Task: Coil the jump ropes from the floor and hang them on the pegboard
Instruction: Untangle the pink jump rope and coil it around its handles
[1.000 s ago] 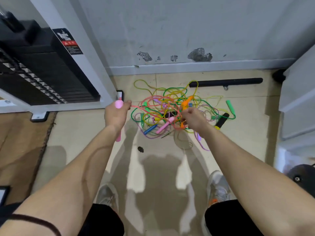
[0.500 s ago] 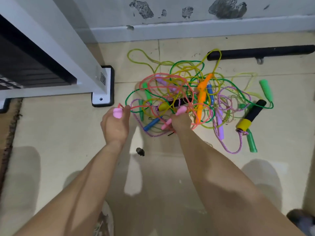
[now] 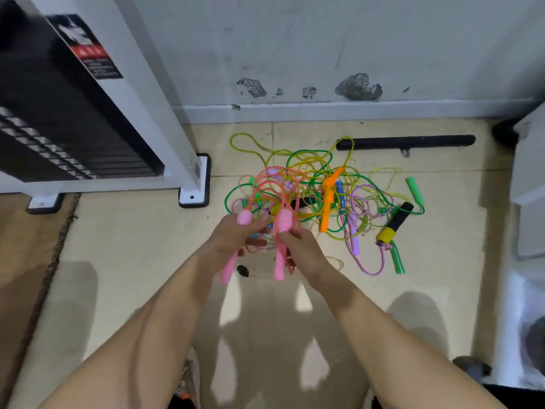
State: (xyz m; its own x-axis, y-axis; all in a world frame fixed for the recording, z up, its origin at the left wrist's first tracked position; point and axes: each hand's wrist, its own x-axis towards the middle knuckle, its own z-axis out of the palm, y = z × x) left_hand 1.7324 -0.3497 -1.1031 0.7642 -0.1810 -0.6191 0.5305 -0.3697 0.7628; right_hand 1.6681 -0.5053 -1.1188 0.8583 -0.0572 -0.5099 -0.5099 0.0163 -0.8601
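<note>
A tangled pile of jump ropes (image 3: 330,184) in green, yellow, orange, purple and pink lies on the tiled floor by the wall. My left hand (image 3: 233,237) grips one pink handle (image 3: 230,264) of the pink jump rope. Beside it, my right hand (image 3: 298,246) grips the other pink handle (image 3: 281,243). The two handles are held close together above the floor. The pink cord (image 3: 272,181) loops from them back into the pile. No pegboard is in view.
A weight machine's white frame (image 3: 165,119) and foot (image 3: 193,196) stand at the left. A black bar (image 3: 407,142) lies along the wall. An orange handle (image 3: 328,202), a black-and-yellow handle (image 3: 393,222) and a green handle (image 3: 415,187) lie in the pile. White equipment (image 3: 528,184) is at the right.
My right hand has picked the second pink handle out of the pile and brought it next to the one in my left hand. Both handles are now raised together.
</note>
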